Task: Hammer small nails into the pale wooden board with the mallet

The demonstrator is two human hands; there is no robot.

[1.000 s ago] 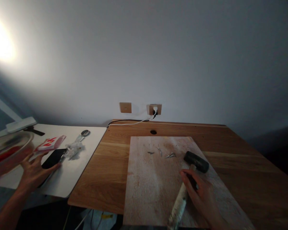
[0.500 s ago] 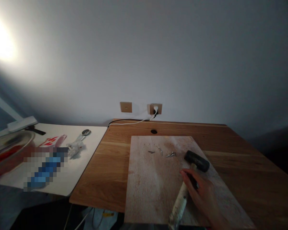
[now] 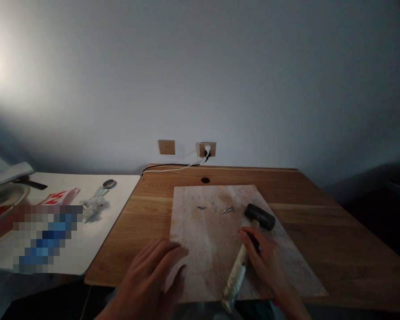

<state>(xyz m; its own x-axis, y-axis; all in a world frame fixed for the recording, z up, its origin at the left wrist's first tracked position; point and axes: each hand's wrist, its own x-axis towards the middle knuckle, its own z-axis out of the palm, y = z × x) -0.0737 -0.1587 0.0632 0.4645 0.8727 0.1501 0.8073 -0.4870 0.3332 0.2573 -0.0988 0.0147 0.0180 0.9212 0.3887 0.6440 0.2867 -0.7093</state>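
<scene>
A pale wooden board (image 3: pixel 216 253) lies on a brown wooden desk (image 3: pixel 320 240). My right hand (image 3: pixel 265 262) is closed round the worn light handle of a hammer (image 3: pixel 250 242) with a black head, which rests on the board's right half. My left hand (image 3: pixel 151 278) lies at the board's near left corner, fingers stretched out and together, holding nothing. Several small metal nails (image 3: pixel 220 208) lie loose near the board's far edge.
A white table (image 3: pixel 96 235) adjoins the desk on the left, bearing a glass bowl (image 3: pixel 0 202), a red-and-white packet (image 3: pixel 58 195), a crumpled wrapper (image 3: pixel 93 205) and a blurred-out patch. Two wall sockets (image 3: pixel 205 149) with cables sit behind the desk.
My left hand has left the white table and come across to the board's near left corner. The view has shifted slightly right. My right hand keeps its grip on the hammer.
</scene>
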